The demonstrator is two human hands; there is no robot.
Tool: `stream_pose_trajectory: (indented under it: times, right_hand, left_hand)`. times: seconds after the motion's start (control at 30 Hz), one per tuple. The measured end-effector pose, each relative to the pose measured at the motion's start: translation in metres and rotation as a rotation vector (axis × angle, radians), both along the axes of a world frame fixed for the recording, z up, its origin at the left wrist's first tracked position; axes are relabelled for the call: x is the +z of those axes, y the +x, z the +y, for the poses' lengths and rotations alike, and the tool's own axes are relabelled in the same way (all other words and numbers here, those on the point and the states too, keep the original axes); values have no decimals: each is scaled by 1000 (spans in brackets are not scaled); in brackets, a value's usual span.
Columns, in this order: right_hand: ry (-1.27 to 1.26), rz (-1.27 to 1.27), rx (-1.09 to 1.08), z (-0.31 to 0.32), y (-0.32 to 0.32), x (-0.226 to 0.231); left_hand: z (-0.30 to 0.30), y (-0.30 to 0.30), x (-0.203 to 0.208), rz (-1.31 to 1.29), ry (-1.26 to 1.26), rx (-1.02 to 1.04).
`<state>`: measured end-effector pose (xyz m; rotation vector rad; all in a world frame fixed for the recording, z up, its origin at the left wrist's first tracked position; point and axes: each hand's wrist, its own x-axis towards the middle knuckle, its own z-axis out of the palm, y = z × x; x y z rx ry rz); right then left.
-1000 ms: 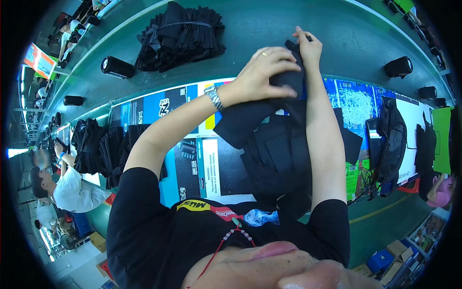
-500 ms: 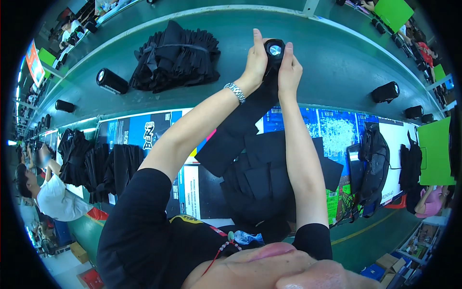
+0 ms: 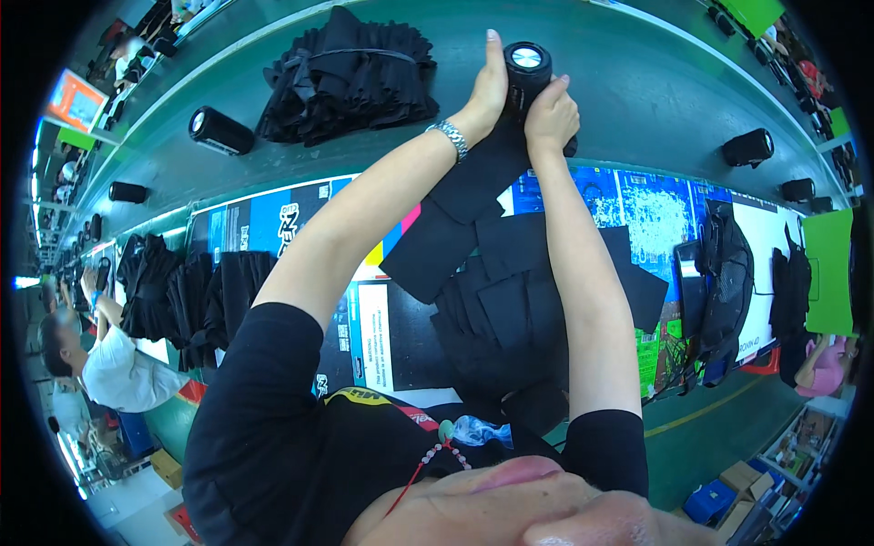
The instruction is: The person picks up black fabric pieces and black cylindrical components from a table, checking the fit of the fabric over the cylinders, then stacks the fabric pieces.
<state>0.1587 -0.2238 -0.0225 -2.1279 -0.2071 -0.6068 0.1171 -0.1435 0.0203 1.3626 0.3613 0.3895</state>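
Note:
A black cylindrical speaker [image 3: 527,65] with a shiny silver round end stands at the top middle of the head view, between my two hands. My left hand [image 3: 488,91] is along its left side, thumb stretched upward and the other fingers mostly hidden. Fingers curled, my right hand [image 3: 552,116] grips its right side lower down, by the black cloth there. A strip of black cloth [image 3: 484,175] runs from under the speaker toward me, onto a heap of flat black cloth pieces [image 3: 501,300] between my forearms.
A tied bundle of black cloth [image 3: 350,82] lies on the green bench to the left. Further speakers stand along it, one to the left [image 3: 220,132] and one to the right [image 3: 748,147]. A black bag [image 3: 726,273] is at right. A co-worker [image 3: 114,355] sits at far left.
My right hand has slid lower along the speaker, its fingers now curled, and more of the speaker's side shows. The whole view has shifted, so the bench things appear higher.

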Motion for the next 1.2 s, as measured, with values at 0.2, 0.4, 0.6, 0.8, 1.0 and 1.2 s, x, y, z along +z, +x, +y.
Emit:
stream_pose_trajectory:
  times: [0.2, 0.4, 0.6, 0.8, 1.0, 1.2]
  right_hand:
    - [72, 32, -26, -1, -1, 2]
    - [188, 47, -101, -18, 6, 5]
    - [604, 46, -21, -38, 24, 4]
    - [594, 106, 7, -41, 23, 2]
    - [579, 108, -26, -41, 28, 1]
    - [599, 74, -60, -45, 26, 6]
  left_hand:
    - [36, -1, 4, 31, 496, 54]
    - [178, -53, 37, -1, 1723, 316]
    - [216, -79, 34, 75, 1742, -61]
    - [215, -68, 81, 120, 1295, -21]
    - [233, -101, 102, 45, 1543, -46]
    - [231, -127, 31, 395, 1507, 419]
